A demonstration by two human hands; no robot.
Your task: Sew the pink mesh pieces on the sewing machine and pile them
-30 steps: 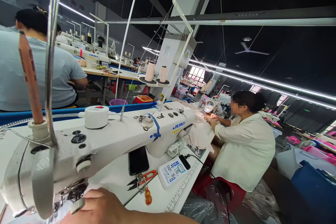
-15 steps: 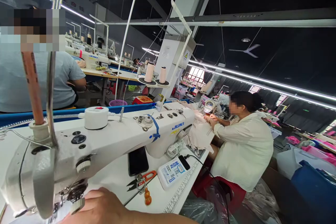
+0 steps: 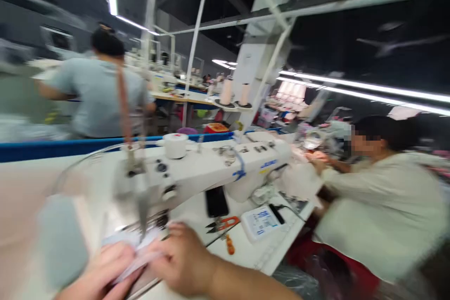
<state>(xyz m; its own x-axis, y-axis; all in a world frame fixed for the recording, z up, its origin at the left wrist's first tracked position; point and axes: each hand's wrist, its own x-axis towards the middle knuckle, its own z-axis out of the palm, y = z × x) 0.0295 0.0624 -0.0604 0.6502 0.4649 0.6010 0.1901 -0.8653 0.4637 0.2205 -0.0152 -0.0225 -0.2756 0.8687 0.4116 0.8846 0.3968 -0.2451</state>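
Observation:
A white sewing machine (image 3: 211, 168) stands across the table, its needle end just above my hands. A thin, pale piece of cloth (image 3: 146, 254) lies under that end and runs down between my hands. My left hand (image 3: 108, 265) has the cloth's near edge between thumb and fingers. Closed on the right side of the same cloth is my right hand (image 3: 186, 255), its fingers curled. Motion blur hides the fingertips and the needle area.
Right of the machine lie a black phone (image 3: 216, 202), orange-handled thread snips (image 3: 227, 222) and a white box-shaped device (image 3: 262, 222) with a cable. A grey-green flat piece (image 3: 63, 241) is at left. One co-worker (image 3: 379, 201) sits close at right, another (image 3: 101, 89) beyond the blue edge.
The view has swung left, so the machine and table appear further right. My left hand and the pale cloth have come into sight, and more of my right hand shows.

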